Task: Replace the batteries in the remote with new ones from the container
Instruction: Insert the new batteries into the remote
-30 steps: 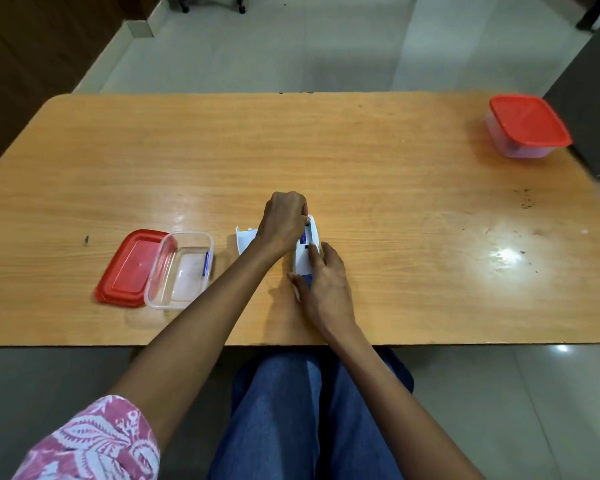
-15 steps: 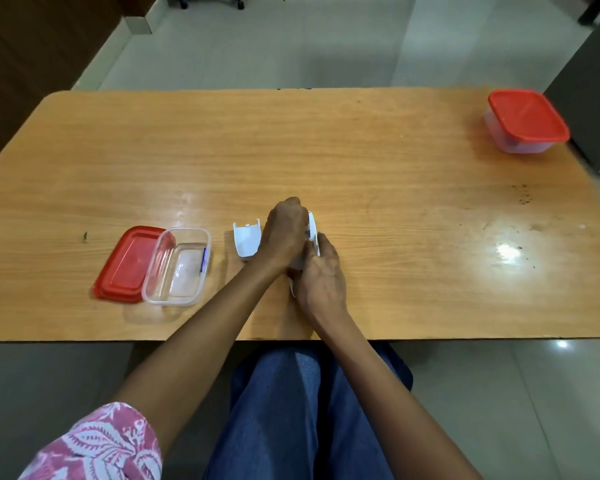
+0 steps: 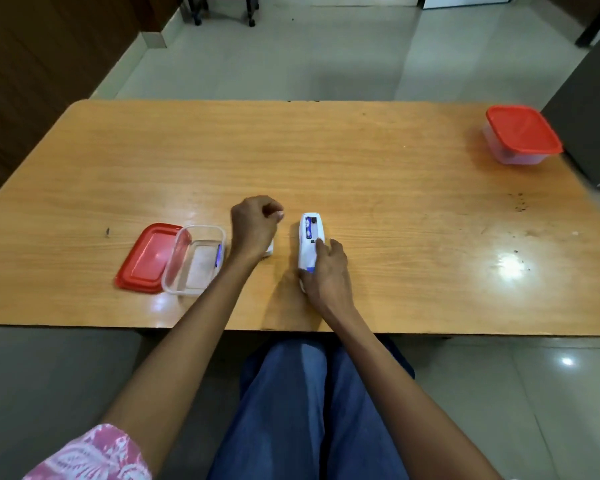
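The white remote (image 3: 310, 237) lies back side up on the table, its battery bay uncovered. A blue battery (image 3: 308, 232) sits in the bay's left slot; the right slot looks dark. My right hand (image 3: 326, 271) grips the remote's near end, forefinger on top. My left hand (image 3: 253, 226) hovers left of the remote with curled fingers, and nothing shows in it. The white battery cover (image 3: 270, 251) peeks out under that wrist. The open clear container (image 3: 201, 228) holds one blue battery (image 3: 219, 256) along its right wall.
The container's red lid (image 3: 146, 258) lies partly under its left side. A closed clear box with a red lid (image 3: 522, 136) stands at the table's far right corner. The wooden table (image 3: 361, 168) ends just in front of my knees.
My left hand has come off the remote and moved left. The remote's open bay with the blue battery now shows. My right hand still holds the near end.
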